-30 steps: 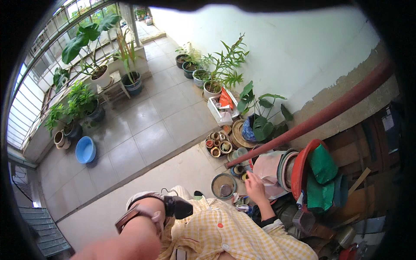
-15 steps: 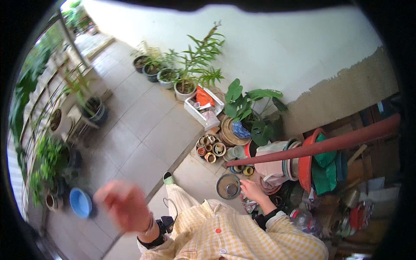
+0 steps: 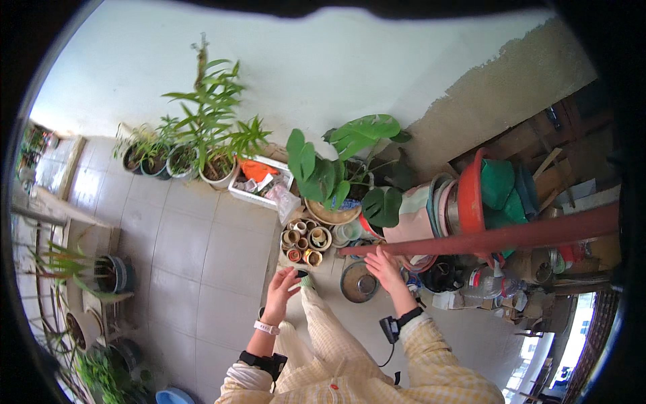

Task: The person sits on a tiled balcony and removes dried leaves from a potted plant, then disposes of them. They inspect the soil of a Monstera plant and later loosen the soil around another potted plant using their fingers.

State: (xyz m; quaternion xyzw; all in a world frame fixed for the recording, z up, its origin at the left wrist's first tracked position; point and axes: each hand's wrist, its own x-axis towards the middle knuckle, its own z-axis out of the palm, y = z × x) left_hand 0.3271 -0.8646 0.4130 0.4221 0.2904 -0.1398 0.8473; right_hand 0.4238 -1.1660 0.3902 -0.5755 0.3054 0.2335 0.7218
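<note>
My left hand [image 3: 279,296] hangs in the air in front of my legs, fingers curved and apart, with nothing in it. My right hand [image 3: 387,271] is stretched out with extended fingers, also holding nothing. Its fingertips overlap the lower part of a dark red pole [image 3: 511,238] in the picture; whether they touch it I cannot tell. Just left of that hand, on the floor, sits a round dark-rimmed basin [image 3: 346,283] with a smaller round thing inside. Several small brown and cream pots [image 3: 319,237] stand grouped beyond my left hand.
Along the wall are potted plants [image 3: 219,168], a white crate [image 3: 259,198] with bags, and a big-leaved plant [image 3: 367,135]. To the right are stacked basins with a red one [image 3: 471,195], and plastic bottles [image 3: 484,284]. A blue basin [image 3: 173,396] lies lower left.
The view has turned. My left hand, blurred and raised before, is now lower and nearer the middle. My right hand has moved from beside the round basin to the pole's lower end.
</note>
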